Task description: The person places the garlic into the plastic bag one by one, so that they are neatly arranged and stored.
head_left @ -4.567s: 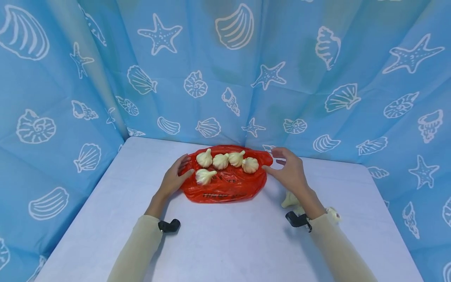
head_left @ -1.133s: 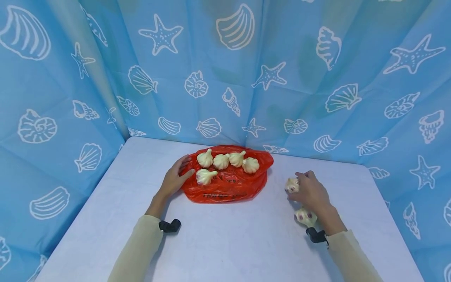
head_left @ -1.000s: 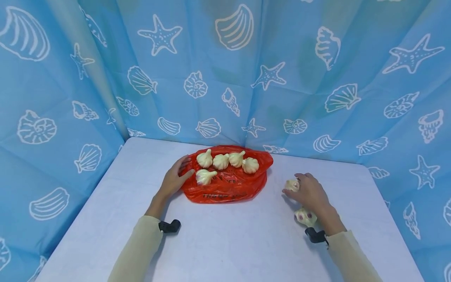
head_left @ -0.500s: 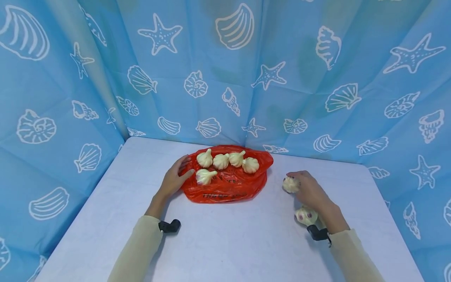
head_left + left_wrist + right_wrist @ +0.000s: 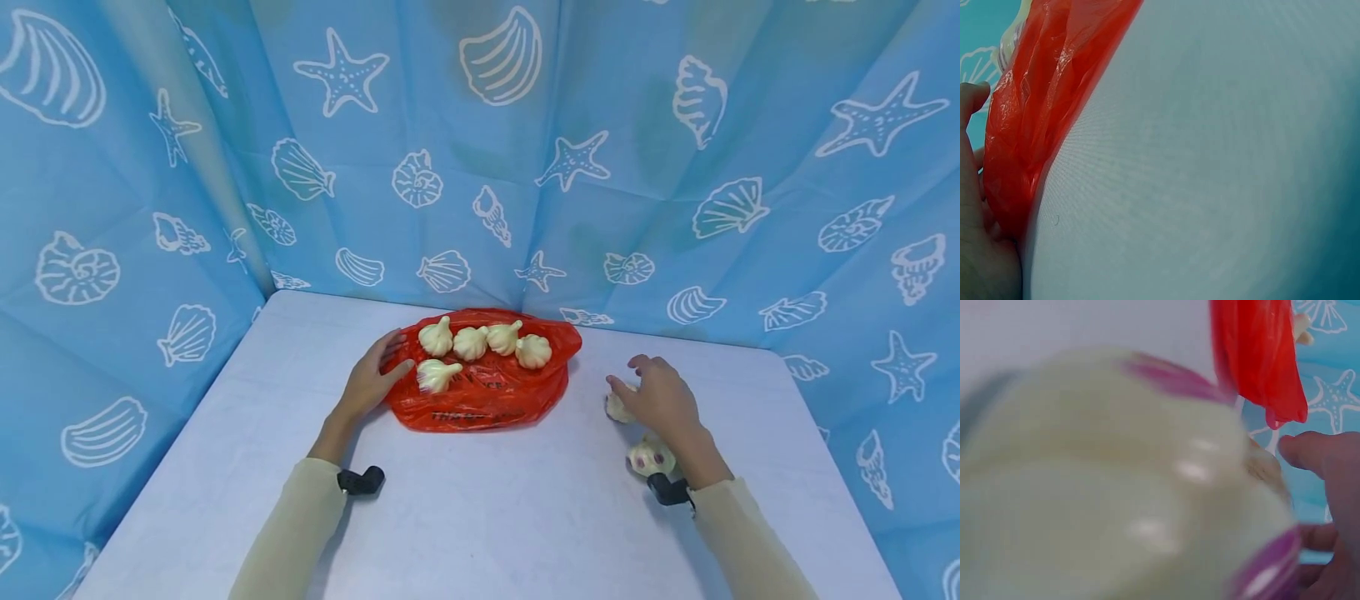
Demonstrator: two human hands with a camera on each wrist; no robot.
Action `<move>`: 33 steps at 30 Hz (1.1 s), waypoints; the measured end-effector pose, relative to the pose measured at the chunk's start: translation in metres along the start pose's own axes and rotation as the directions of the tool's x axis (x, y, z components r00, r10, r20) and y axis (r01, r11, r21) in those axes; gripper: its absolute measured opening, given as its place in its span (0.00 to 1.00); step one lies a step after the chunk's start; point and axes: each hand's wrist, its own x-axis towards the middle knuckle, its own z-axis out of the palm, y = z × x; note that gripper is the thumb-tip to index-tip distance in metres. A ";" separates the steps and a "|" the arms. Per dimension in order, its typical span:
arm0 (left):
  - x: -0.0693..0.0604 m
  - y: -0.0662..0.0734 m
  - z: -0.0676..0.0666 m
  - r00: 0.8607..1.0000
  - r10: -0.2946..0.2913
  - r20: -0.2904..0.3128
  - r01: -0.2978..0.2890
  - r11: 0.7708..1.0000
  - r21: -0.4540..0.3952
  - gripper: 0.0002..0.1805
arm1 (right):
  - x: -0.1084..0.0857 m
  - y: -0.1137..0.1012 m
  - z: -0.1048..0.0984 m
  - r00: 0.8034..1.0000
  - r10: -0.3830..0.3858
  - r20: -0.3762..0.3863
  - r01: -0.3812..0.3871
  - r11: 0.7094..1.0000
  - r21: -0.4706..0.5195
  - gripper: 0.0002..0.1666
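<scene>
A red plastic bag (image 5: 480, 404) with printed lettering lies flat toward the back of the table. Several pale garlic bulbs (image 5: 436, 337) sit on top of it, with one bulb (image 5: 437, 376) in front of the others. My left hand (image 5: 367, 379) rests against the bag's left edge, thumb and fingers extended. To the right of the bag, my right hand (image 5: 663, 404) hovers over a garlic bulb (image 5: 619, 407), its thumb and fingers spread apart and partly covering it. Nearer the wrist lies a purple-spotted garlic bulb (image 5: 651, 457), which looms large and blurred in the right wrist view.
A white cloth (image 5: 480, 517) covers the table. Blue curtains (image 5: 480, 167) with white shell and starfish prints hang close behind it and along both sides. Black wrist cameras (image 5: 362, 481) are strapped at each sleeve.
My right hand has gone from the bag's right edge to the bulbs on the right. Half a second ago it held one bulb; now its fingers have spread off it. The left hand stays put.
</scene>
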 end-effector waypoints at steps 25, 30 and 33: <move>-0.002 0.004 -0.001 1.000 -0.001 0.006 0.001 1.000 -0.007 0.41 | 0.013 -0.004 -0.011 0.957 0.159 0.243 -0.201 0.967 0.156 0.41; -0.001 0.002 -0.001 1.000 -0.001 0.005 0.001 1.000 -0.009 0.41 | 0.012 0.001 -0.006 0.985 0.100 0.143 -0.130 0.967 0.220 0.40; -0.001 0.001 0.000 1.000 -0.001 0.004 0.001 1.000 -0.005 0.41 | 0.010 0.004 -0.004 0.994 0.071 0.080 -0.089 0.964 0.249 0.39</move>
